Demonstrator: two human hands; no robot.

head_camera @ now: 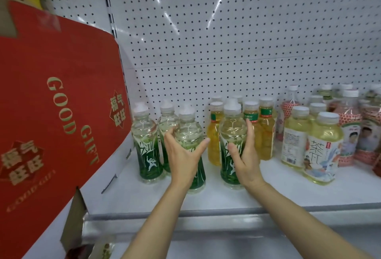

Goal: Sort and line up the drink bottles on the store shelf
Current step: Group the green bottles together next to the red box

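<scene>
Several clear bottles with green labels and white caps stand at the left of the white shelf. My left hand grips one green-label bottle from the front, fingers curled round its left side and thumb at its right. A gap to the right, my right hand holds a second green-label bottle, with the thumb across its front and the fingers up its right side. Two more green-label bottles stand to the left, one behind the other. Both held bottles stand upright on the shelf.
A big red gift box leans in at the left, close to the leftmost bottles. Amber tea bottles stand behind my right hand. Pale yellow bottles and red-patterned bottles crowd the right. A white pegboard backs the shelf.
</scene>
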